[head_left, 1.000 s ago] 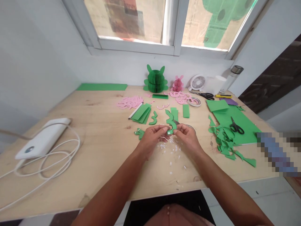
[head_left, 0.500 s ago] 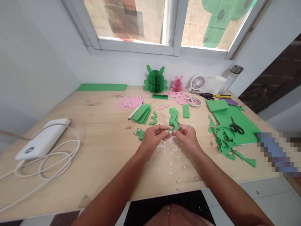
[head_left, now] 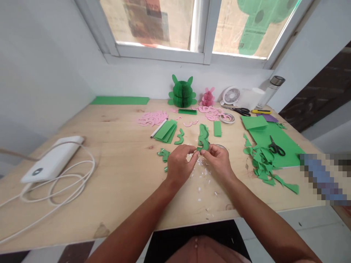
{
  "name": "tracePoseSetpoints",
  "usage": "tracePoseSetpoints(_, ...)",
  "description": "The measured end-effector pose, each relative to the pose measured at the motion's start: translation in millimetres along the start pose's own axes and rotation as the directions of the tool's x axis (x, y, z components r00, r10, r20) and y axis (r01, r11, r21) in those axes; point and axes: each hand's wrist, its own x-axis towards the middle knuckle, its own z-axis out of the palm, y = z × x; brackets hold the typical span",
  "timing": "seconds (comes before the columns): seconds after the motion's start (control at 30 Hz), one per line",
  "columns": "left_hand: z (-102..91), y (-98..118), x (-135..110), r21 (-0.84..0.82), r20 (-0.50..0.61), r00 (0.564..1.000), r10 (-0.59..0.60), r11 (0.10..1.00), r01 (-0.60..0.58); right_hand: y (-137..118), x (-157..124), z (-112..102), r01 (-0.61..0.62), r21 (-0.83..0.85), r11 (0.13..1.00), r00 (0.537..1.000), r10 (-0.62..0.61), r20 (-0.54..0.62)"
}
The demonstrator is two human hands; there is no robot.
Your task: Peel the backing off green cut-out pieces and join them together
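A wavy green paper cutout (head_left: 204, 140) is held above the table between my two hands. My left hand (head_left: 181, 160) pinches its lower left end with thumb and forefinger. On its lower right side, my right hand (head_left: 218, 160) grips it with the thumb on top. Tiny white paper bits (head_left: 202, 171) lie scattered below the hands. A roll of tape (head_left: 221, 147) is partly hidden behind my right hand. Left of the held cutout lies another wavy green cutout (head_left: 179, 137), and small green pieces (head_left: 163, 155) sit by my left hand.
Folded green strips (head_left: 166, 131) and a pen (head_left: 159, 128) lie further back. Scissors (head_left: 276, 146) rest on green sheets at right, near green scraps (head_left: 261, 160). A white power bank (head_left: 52, 159) with cables is at left. Green (head_left: 182, 93) and pink (head_left: 208, 98) paper figures stand behind.
My left thumb and fingers have shifted slightly, and the cutout's lower end is tilted differently. A small green piece now shows beside my left hand. The view has moved a little.
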Motion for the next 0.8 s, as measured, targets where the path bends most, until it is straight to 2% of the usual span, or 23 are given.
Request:
tracePoseSetpoints(0.27,0.0,0.4,0.0,0.056,-0.017,0.999,0.045,0.997,-0.044,2.9,1.5,-0.7,0.05,-0.056,0.997,0.998,-0.052,-0.038)
tracePoseSetpoints(0.67,0.0,1.2,-0.4,0.053,0.01,1.0,0.014,0.998,-0.014,3.3,-0.4,0.1,0.059,-0.078,0.995,0.998,-0.062,-0.031)
tracePoseSetpoints(0.8,0.3,3.1,-0.8,0.013,0.019,0.999,-0.037,0.999,0.037,2.8,-0.4,-0.2,0.076,-0.108,0.991,0.996,-0.079,-0.027)
